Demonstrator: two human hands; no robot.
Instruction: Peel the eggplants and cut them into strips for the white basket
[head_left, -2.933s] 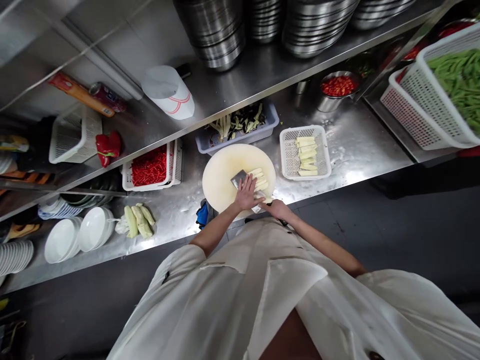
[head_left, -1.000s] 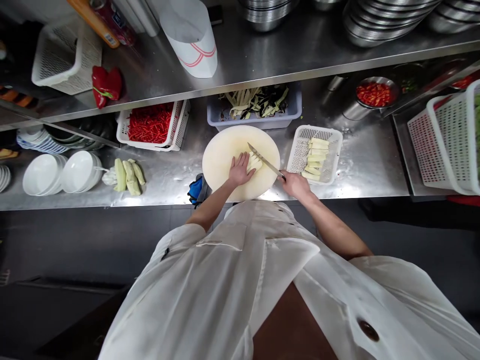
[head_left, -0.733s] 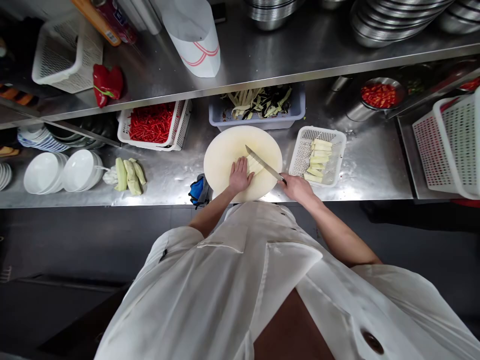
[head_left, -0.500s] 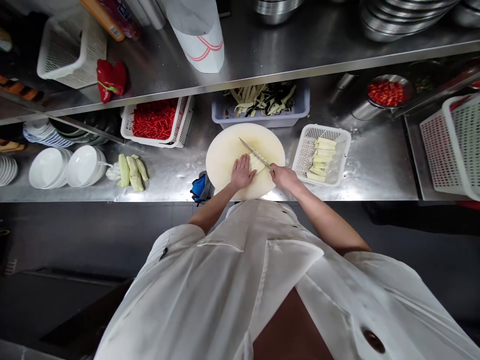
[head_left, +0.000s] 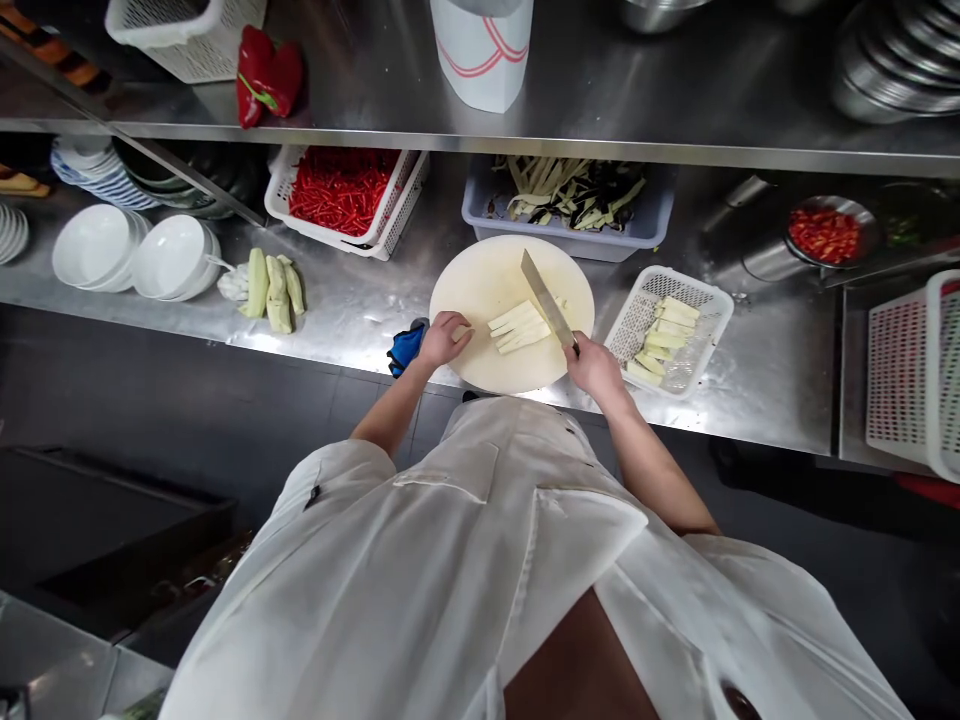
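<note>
My right hand [head_left: 595,368] is closed on the handle of a knife [head_left: 548,300], whose blade points up and left over the round cutting board [head_left: 465,280]. Pale peeled vegetable strips [head_left: 519,327] lie side by side on the board, left of the blade. At the board's left edge is my left hand [head_left: 445,340], apart from the strips, fingers curved; whether it pinches a small piece is too small to tell. A white basket [head_left: 628,305] on the right holds more pale pieces [head_left: 666,338].
Behind the board sits a bluish tub [head_left: 570,240] of peelings. Red chillies fill a basket [head_left: 345,190] at back left. Peeled vegetables [head_left: 277,292] and white bowls [head_left: 171,257] stand left. A blue cloth-like item [head_left: 407,346] lies beside my left hand. A steel shelf [head_left: 600,110] overhangs the counter.
My left hand has come off the strips and moved left to the board's edge. The knife has shifted right, its blade turned more upright, and the strips now show. The whole view has tilted.
</note>
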